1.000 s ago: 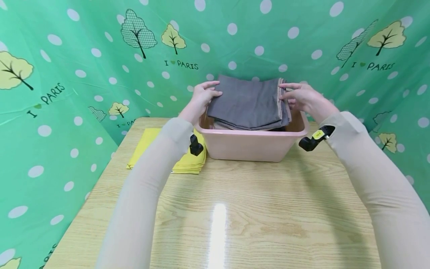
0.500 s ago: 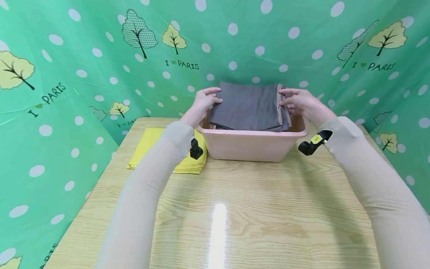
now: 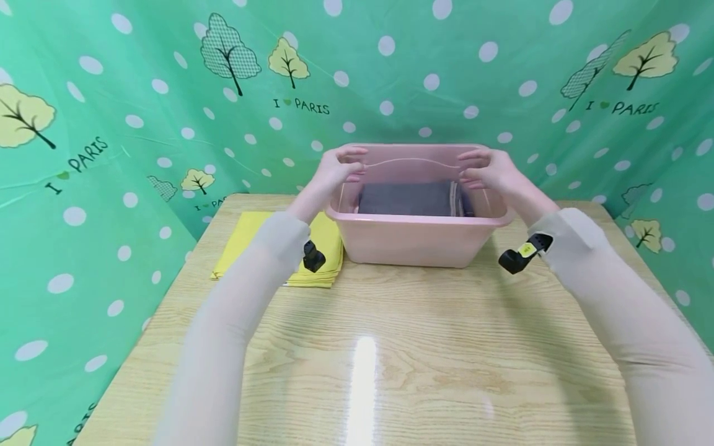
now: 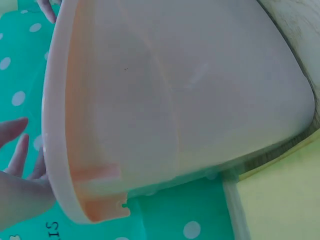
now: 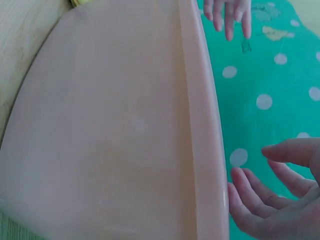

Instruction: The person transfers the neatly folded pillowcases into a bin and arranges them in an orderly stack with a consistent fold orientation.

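Observation:
A pink plastic bin [image 3: 407,241] stands against the curtain at the back of the table. Inside it, low down, lies a folded dark grey cloth [image 3: 404,199], its front part hidden by the near wall. My left hand [image 3: 339,166] hovers at the bin's left end with loose, spread fingers and nothing in them. Over the right end is my right hand [image 3: 491,172], fingers parted and also holding nothing. Both wrist views show mainly the bin's outer wall [image 4: 175,100], with the fingers just beyond its rim [image 5: 207,125].
A stack of folded yellow cloths [image 3: 237,251] lies on the wooden table [image 3: 435,347], left of the bin and partly behind my left forearm. Green dotted curtain [image 3: 390,74] hangs close behind the bin and along both sides.
The grey cloth, held between both hands above the rim earlier, has gone down into the bin and been let go. The bin's back wall now shows. Both hands stay near the rim.

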Demonstrator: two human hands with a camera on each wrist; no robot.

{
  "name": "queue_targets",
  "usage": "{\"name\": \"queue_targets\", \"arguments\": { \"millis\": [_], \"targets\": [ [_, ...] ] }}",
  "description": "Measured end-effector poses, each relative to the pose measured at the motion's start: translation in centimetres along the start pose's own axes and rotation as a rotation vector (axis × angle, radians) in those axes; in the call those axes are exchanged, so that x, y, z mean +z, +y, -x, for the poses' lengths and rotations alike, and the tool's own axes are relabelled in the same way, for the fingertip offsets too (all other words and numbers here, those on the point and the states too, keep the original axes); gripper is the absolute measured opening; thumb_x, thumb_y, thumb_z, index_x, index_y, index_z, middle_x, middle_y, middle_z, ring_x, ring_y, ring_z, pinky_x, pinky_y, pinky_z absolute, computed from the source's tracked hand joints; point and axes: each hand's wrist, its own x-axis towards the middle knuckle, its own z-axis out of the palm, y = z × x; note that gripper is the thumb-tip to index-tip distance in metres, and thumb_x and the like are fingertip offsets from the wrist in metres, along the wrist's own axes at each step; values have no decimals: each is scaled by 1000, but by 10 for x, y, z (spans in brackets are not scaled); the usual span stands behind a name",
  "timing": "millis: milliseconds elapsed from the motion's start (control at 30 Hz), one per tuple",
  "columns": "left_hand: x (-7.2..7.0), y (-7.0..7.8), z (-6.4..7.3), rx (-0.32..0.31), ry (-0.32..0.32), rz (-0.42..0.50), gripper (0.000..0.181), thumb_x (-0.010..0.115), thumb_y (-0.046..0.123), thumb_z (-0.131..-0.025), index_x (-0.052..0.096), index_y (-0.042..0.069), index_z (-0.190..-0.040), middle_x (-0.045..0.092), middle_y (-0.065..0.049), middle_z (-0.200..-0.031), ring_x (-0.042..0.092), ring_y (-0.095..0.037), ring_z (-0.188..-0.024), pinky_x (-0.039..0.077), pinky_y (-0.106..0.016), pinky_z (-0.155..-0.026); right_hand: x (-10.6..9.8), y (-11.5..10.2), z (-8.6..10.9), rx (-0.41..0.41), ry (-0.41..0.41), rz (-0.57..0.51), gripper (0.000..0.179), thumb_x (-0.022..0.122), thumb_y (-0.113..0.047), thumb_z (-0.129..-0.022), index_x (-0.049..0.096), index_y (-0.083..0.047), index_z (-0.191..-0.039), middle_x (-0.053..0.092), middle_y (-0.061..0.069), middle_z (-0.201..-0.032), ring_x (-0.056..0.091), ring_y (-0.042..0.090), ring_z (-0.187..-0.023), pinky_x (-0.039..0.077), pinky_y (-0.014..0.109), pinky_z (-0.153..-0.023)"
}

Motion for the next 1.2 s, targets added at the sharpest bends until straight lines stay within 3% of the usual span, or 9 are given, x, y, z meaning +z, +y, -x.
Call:
{"name": "queue_targets", "arguments": {
  "millis": [133, 300, 567, 733, 900, 967, 1100, 1200],
  "targets": [
    [-4, 0, 10, 62, -50, -32, 35, 56, 0, -84, 53, 1, -118, 56, -20, -112, 58, -25, -95, 46, -37, -83, 7, -1, 6, -95, -13, 13, 38, 49, -1, -87, 44, 6, -123, 59, 7, -101, 58, 0, -74, 51, 22, -69],
    [-6, 3, 22, 135, -90, -90, 35, 58, 2, -83, 53, 0, -117, 58, -19, -110, 57, -26, -98, 48, -35, -80, 14, -4, 13, -178, -25, 24, 37, 50, 1, -85, 45, 9, -121, 61, 13, -103, 58, -2, -71, 51, 21, -65],
    [-13, 4, 45, 251, -94, -228, 30, 58, 4, -83, 57, 2, -113, 61, -14, -106, 57, -19, -93, 43, -27, -85, 27, -9, 30, -204, 2, 104, 33, 54, -4, -85, 51, 0, -118, 60, 13, -106, 57, 2, -82, 47, 18, -70],
    [-18, 1, 59, 283, -97, -292, 31, 60, 6, -82, 58, 4, -112, 62, -12, -105, 57, -22, -91, 44, -28, -81, 37, -12, 45, -262, 17, 170, 31, 56, -6, -84, 55, -3, -115, 60, 16, -105, 59, 14, -88, 43, 15, -66],
    [-24, 2, 76, 301, -84, -361, 30, 56, 3, -82, 58, 1, -111, 61, -14, -107, 57, -23, -92, 45, -31, -79, 45, -15, 57, -371, -4, 211, 29, 57, -5, -84, 56, -2, -113, 61, 17, -102, 57, 5, -75, 43, 16, -60],
    [-27, 1, 81, 295, -71, -381, 30, 55, 3, -81, 58, 2, -111, 61, -14, -107, 57, -24, -91, 46, -32, -76, 47, -15, 61, -421, -21, 215, 29, 57, -4, -84, 56, 0, -112, 61, 18, -101, 56, 4, -77, 44, 15, -64],
    [-36, -6, 90, 285, -53, -412, 30, 57, 5, -81, 59, 4, -111, 60, -13, -108, 57, -22, -89, 47, -31, -74, 54, -14, 67, -474, -48, 213, 28, 57, -2, -83, 57, 1, -111, 61, 16, -100, 57, 17, -85, 43, 19, -71],
    [-42, -9, 98, 286, -48, -424, 29, 58, 7, -83, 58, 3, -111, 60, -13, -108, 57, -21, -91, 46, -33, -79, 61, -14, 72, -487, -66, 225, 27, 57, -3, -84, 57, 1, -110, 61, 15, -100, 57, 21, -88, 45, 23, -74]
  ]
}}
